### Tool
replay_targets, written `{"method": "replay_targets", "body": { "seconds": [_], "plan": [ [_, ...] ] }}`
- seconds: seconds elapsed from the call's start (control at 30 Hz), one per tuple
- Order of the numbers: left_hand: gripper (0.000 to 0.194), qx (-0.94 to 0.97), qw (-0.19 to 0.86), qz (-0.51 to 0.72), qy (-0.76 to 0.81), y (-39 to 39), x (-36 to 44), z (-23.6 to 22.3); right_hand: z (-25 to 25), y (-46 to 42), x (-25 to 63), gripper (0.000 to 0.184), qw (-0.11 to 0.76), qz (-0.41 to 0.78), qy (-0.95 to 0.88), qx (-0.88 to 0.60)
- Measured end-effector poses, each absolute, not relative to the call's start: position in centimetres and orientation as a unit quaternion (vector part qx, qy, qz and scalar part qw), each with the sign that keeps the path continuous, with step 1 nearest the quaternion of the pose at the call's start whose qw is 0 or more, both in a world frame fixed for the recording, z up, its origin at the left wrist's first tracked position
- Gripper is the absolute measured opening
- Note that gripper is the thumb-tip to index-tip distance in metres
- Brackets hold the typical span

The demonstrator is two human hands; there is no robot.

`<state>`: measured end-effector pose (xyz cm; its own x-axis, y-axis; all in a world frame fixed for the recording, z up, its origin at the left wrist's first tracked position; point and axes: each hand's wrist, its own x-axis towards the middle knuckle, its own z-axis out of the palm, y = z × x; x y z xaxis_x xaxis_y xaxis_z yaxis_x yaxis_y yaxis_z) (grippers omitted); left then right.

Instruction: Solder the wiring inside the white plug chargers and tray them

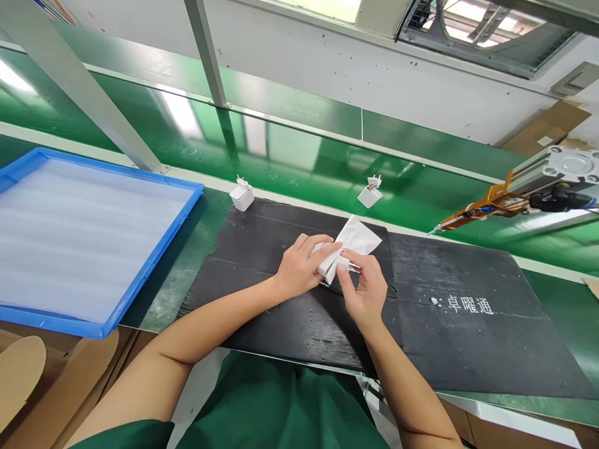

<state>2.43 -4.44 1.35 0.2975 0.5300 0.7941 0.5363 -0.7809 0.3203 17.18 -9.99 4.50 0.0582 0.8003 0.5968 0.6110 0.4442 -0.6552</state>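
In the head view, my left hand [304, 262] is closed on a white power adapter [322, 268], fingers on top of it. My right hand [365, 285] pinches the adapter's pronged end, with metal pins sticking out towards the right. A white cloth [359, 238] is bunched around the adapter between both hands, one corner fanning out behind them. The fingers hide much of the adapter. Both hands are just above a black mat [299, 330]. Beyond it, one white adapter [242, 196] stands at the back left and another white adapter [370, 193] at the back right, plug pins up.
On the left lies a blue tray [154, 265] with a white sheet inside. An orange-and-silver dispensing tool [496, 202] reaches in from the right. A grey post [93, 93] rises behind the tray. Cardboard [28, 374] stands below the table's left edge.
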Motion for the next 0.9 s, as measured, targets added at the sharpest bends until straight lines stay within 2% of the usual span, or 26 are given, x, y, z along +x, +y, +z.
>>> {"method": "replay_targets", "body": {
  "seconds": [0.27, 0.47, 0.6, 0.73, 0.9],
  "plan": [
    [0.034, -0.806, -0.007, -0.490, -0.332, -4.6, 2.5, 1.5, 3.9, -9.9, 16.7, 0.023, 0.550, 0.122, -0.649, -0.511],
    [0.036, -0.806, -0.006, -0.481, -0.343, -4.8, 2.7, 1.5, 3.6, -9.9, 16.8, 0.020, 0.549, 0.074, -0.643, -0.529],
    [0.037, -0.809, -0.026, -0.484, -0.332, -4.9, 2.7, 1.5, 3.2, -9.5, 17.1, 0.019, 0.551, 0.120, -0.630, -0.534],
    [0.036, -0.814, -0.059, -0.472, -0.333, -5.0, 2.7, 1.3, 2.7, -9.1, 17.5, 0.036, 0.517, 0.226, -0.627, -0.536],
    [0.033, -0.840, -0.098, -0.445, -0.294, -4.0, 2.6, 0.6, 2.3, -8.3, 18.5, 0.034, 0.473, 0.222, -0.635, -0.569]
  ]
}}
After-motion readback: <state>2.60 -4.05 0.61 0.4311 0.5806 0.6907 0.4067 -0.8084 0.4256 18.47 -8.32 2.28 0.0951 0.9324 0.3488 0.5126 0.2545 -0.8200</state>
